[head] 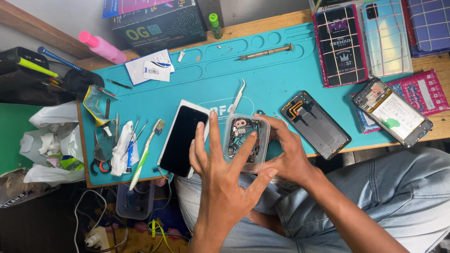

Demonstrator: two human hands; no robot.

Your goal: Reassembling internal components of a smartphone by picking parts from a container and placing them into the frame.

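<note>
Left hand [220, 168]: mine, fingers spread open, one fingertip dipping into the clear plastic box [246, 137].
Right hand [287, 151]: curled round the box's far side, steadying it.
Box: at the mat's [281, 70] near edge, full of what look like tiny screws and parts.
Neighbours: black phone [183, 139] just left, tweezers [239, 95] behind.
Risk: a nudge tips it off the edge, scattering parts.
</note>
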